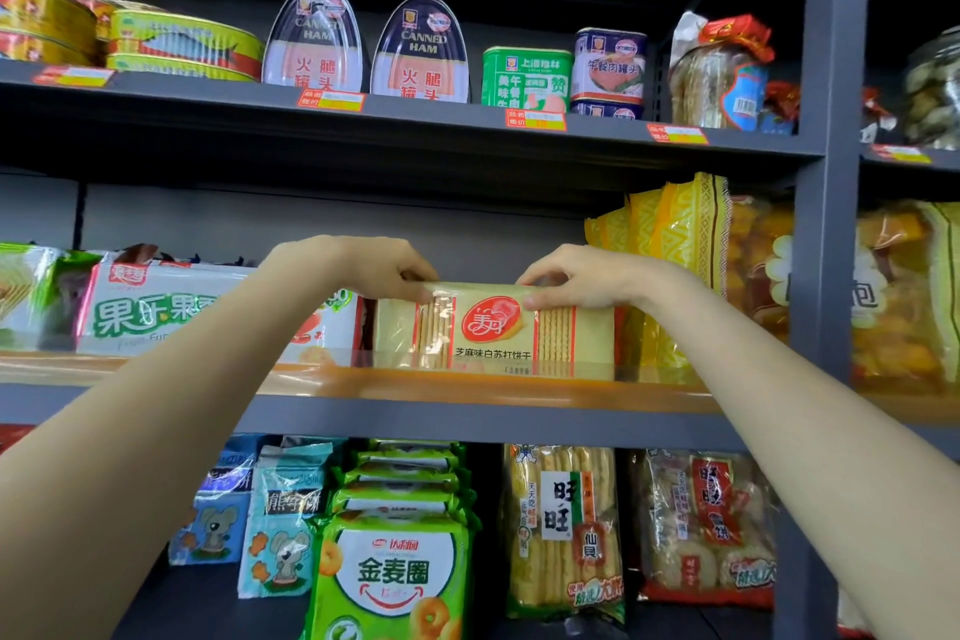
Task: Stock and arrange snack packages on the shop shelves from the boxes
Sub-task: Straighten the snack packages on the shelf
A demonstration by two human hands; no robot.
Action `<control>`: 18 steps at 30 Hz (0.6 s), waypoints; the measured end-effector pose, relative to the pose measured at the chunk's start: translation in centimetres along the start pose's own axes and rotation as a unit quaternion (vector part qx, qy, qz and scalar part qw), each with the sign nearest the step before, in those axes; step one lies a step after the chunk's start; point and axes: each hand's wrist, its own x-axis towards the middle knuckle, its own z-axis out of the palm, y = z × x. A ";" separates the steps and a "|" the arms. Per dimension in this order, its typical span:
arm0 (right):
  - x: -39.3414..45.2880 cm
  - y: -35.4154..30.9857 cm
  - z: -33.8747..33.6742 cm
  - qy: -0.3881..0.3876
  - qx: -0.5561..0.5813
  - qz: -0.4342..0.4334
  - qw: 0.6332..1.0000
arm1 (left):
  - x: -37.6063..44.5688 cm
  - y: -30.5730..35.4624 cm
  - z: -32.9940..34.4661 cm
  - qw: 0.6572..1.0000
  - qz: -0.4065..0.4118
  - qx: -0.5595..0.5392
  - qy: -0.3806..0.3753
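price tags (331, 100) blurred (unreadable), white-green package (156, 309) partly behind left forearm

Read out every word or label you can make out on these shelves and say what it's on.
"CANNED HAM": two oval grey tins, top shelf.
"金麦圈": green ring-snack bag, bottom shelf.
"旺旺", "仙贝": yellow rice-cracker bag.
"美丹": cream cracker pack pinched by both hands.
Orange price tags: too blurred.

This is a small grocery shop. Grey metal shelves (467, 418) hold goods for sale: tins of ham (316, 39) with price tags (332, 100) on the shelf edge above the grip, and snack bags (392, 572) stacked facing outward on the shelf below it.
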 end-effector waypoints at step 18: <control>0.3 -0.6 -0.4 -0.068 -0.067 0.041 0.995 | 1.3 1.9 0.1 0.999 -0.003 -0.017 -0.031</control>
